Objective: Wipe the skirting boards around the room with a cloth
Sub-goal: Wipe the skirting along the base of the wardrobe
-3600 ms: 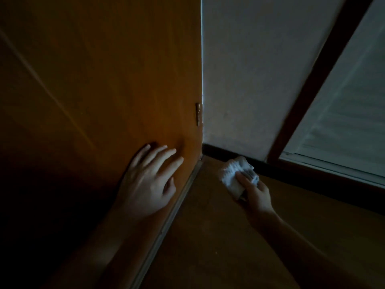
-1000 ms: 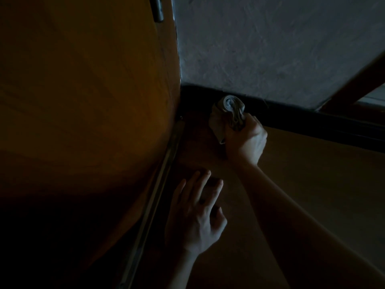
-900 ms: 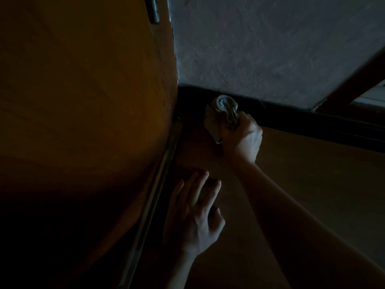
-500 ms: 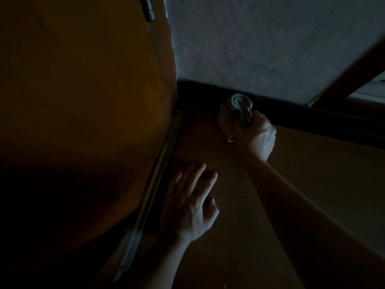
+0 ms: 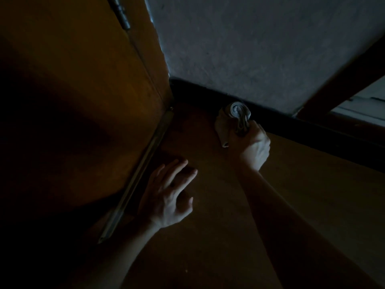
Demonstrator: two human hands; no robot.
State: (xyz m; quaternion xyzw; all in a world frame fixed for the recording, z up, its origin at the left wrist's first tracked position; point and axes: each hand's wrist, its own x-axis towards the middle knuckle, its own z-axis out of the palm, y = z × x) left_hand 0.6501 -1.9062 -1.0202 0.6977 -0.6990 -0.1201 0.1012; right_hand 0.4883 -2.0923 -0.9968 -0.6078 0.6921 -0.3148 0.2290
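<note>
A dim room corner, seen from above. At far left, a brown wooden door (image 5: 73,101) fills the frame, with a metal hinge (image 5: 123,16) near its top edge. A thin metal strip (image 5: 141,170) runs along the door's foot, just left of the left fingers.

The left hand (image 5: 168,197) lies palm down on the brown floor (image 5: 312,205). Its fingers (image 5: 177,170) are straight and slightly spread, pointing toward the corner, with the thumb set out to the right. They hold nothing.

Beyond those fingertips, where door and wall meet, the black skirting (image 5: 208,92) begins. It runs right along the foot of a rough grey wall (image 5: 250,49).

To the right of the left fingers and further from the camera, the right hand (image 5: 254,147) is closed in a fist. Its fingers are curled tight round a pale, bunched cloth (image 5: 235,119). The cloth's rolled end sticks out past the fingers and sits against the skirting, as far as the poor light shows. A loose fold hangs down on the fist's left side toward the floor. The fingertips themselves are hidden inside the grip.

Right of the fist, the skirting carries on to the frame's edge. Above it, a dark wooden post (image 5: 343,76) slants up across the wall. A paler panel (image 5: 370,97) shows in the far right corner; what it is cannot be told.
</note>
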